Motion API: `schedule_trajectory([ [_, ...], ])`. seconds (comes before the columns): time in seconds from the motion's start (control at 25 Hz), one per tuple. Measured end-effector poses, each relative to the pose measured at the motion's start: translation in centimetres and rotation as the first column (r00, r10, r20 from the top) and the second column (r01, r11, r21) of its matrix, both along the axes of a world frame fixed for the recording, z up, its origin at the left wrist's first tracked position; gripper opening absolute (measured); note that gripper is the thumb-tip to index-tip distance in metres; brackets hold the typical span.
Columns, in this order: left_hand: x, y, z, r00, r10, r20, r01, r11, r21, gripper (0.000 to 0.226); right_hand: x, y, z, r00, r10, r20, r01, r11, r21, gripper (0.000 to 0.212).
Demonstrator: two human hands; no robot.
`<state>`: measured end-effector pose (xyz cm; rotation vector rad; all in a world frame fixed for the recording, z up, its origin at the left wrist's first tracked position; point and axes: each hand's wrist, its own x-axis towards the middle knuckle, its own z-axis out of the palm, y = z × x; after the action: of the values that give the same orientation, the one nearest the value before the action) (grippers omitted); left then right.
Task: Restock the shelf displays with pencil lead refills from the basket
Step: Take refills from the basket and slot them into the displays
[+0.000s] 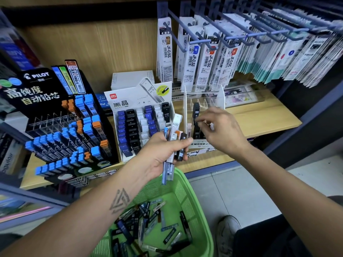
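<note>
Several lead refill cases point(171, 145), white, blue, orange and dark, stand fanned in the left hand point(163, 151), whose fingers and thumb are curled round them; one white case reads "HB". The right hand point(222, 130) reaches into the clear acrylic stand point(204, 108), thumb and forefinger pinched close at a dark refill point(196, 113) in its slots, though blur hides whether they truly grip it. A label reading "MONO" runs along the foot of that stand. Left of it sits a white deli display box point(143, 123) with rows of blue, black and white cases marked "HB 0.5". Further left stands a black PILOT display point(61, 123) with Chinese lettering, its tiers holding blue-capped and orange-capped cases, with a "0.5 HB" pack on top. Below the hands a green plastic basket point(193, 210) holds a loose heap of more refill cases point(148, 223), dark, blue and clear. Above, hanging packets point(196, 60) marked "JF-0.5" and "0.5" crowd blue-grey hooks point(204, 32). All the displays rest on a light wooden shelf point(259, 115) with a wood-grain back panel. To the right lie pale floor tiles point(241, 191) and a worn shoe point(226, 232).
</note>
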<state>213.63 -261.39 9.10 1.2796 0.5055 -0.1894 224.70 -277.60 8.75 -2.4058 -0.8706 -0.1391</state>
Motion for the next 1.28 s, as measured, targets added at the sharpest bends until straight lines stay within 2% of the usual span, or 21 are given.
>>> schedule_trajectory([
  [0.04, 0.0, -0.1, 0.1, 1.000, -0.009, 0.003, 0.009, 1.000, -0.012, 0.040, -0.5, 0.5, 1.0, 0.955, 0.072, -0.287, -0.022, 0.985, 0.172, 0.012],
  [0.08, 0.0, -0.2, 0.2, 1.000, -0.017, 0.009, 0.017, 0.999, -0.027, 0.029, -1.0, 0.9, 1.7, 0.831, 0.172, -0.529, -0.006, 0.954, 0.300, 0.011],
  [0.12, 0.0, -0.2, 0.2, 1.000, -0.020, 0.013, 0.021, 0.999, -0.040, 0.021, -1.3, 1.2, 2.1, 0.714, 0.240, -0.658, 0.017, 0.933, 0.359, 0.012],
  [0.16, -0.1, -0.3, 0.2, 1.000, -0.022, 0.015, 0.023, 0.999, -0.047, 0.018, -1.4, 1.2, 2.3, 0.645, 0.262, -0.717, 0.033, 0.929, 0.369, 0.012],
  [0.24, -0.2, -0.3, 0.0, 0.999, -0.037, 0.015, 0.037, 0.998, -0.041, 0.026, -1.4, 1.3, 2.4, 0.564, 0.266, -0.782, 0.068, 0.929, 0.364, 0.011],
  [0.36, -0.4, -0.1, -0.3, 0.999, -0.037, 0.013, 0.038, 0.998, -0.054, 0.041, -1.3, 1.3, 2.1, 0.508, 0.266, -0.819, 0.099, 0.927, 0.363, 0.008],
  [0.44, -0.4, 0.2, -0.2, 1.000, -0.011, 0.009, 0.011, 0.996, -0.089, 0.039, -1.1, 1.3, 1.9, 0.489, 0.303, -0.818, 0.162, 0.890, 0.427, 0.011],
  [0.52, -0.4, 0.5, 0.0, 0.999, 0.039, -0.003, -0.039, 0.991, -0.125, 0.028, -0.5, 1.1, 1.8, 0.494, 0.332, -0.803, 0.256, 0.828, 0.499, 0.012],
  [0.6, -0.5, 0.9, 0.0, 0.997, 0.080, -0.014, -0.081, 0.983, -0.166, 0.021, 0.0, 0.9, 1.8, 0.527, 0.336, -0.781, 0.262, 0.809, 0.525, 0.015],
  [0.68, -0.5, 1.1, 0.0, 0.993, 0.121, -0.005, -0.120, 0.979, -0.164, 0.028, 0.0, 0.9, 1.7, 0.608, 0.317, -0.728, 0.168, 0.844, 0.509, 0.018],
  [0.72, -0.5, 1.2, -0.1, 0.991, 0.134, 0.005, -0.133, 0.983, -0.124, 0.032, -0.1, 0.9, 1.7, 0.650, 0.304, -0.697, 0.114, 0.867, 0.485, 0.019],
  [0.8, -0.6, 1.1, -0.1, 0.989, 0.140, 0.041, -0.141, 0.990, 0.013, 0.025, -0.2, 0.9, 1.9, 0.717, 0.287, -0.636, 0.016, 0.904, 0.427, 0.024],
  [0.88, -0.5, 0.9, 0.0, 0.987, 0.135, 0.089, -0.145, 0.982, 0.118, 0.012, -0.1, 0.9, 2.2, 0.812, 0.298, -0.501, -0.133, 0.932, 0.338, 0.028],
  [0.96, -0.4, 0.8, 0.1, 0.982, 0.143, 0.122, -0.161, 0.975, 0.150, 0.005, -0.2, 0.9, 2.4, 0.891, 0.357, -0.281, -0.317, 0.932, 0.177, 0.030],
  [1.04, -0.4, 0.9, 0.0, 0.980, 0.146, 0.133, -0.165, 0.974, 0.154, 0.006, -0.4, 1.1, 2.2, 0.900, 0.424, -0.102, -0.425, 0.905, 0.020, 0.032],
  [1.12, -0.5, 0.8, 0.0, 0.980, 0.144, 0.137, -0.162, 0.977, 0.136, 0.011, -0.6, 1.3, 1.8, 0.891, 0.454, -0.013, -0.455, 0.889, -0.047, 0.028],
  [1.2, -0.5, 0.8, 0.2, 0.979, 0.154, 0.137, -0.161, 0.986, 0.043, 0.014, -0.8, 1.4, 2.0, 0.904, 0.427, -0.031, -0.427, 0.904, -0.007, 0.014],
  [1.28, -0.5, 1.0, 0.5, 0.975, 0.185, 0.120, -0.177, 0.981, -0.078, 0.012, -0.7, 1.3, 2.9, 0.928, 0.296, -0.227, -0.263, 0.951, 0.163, 0.020],
])
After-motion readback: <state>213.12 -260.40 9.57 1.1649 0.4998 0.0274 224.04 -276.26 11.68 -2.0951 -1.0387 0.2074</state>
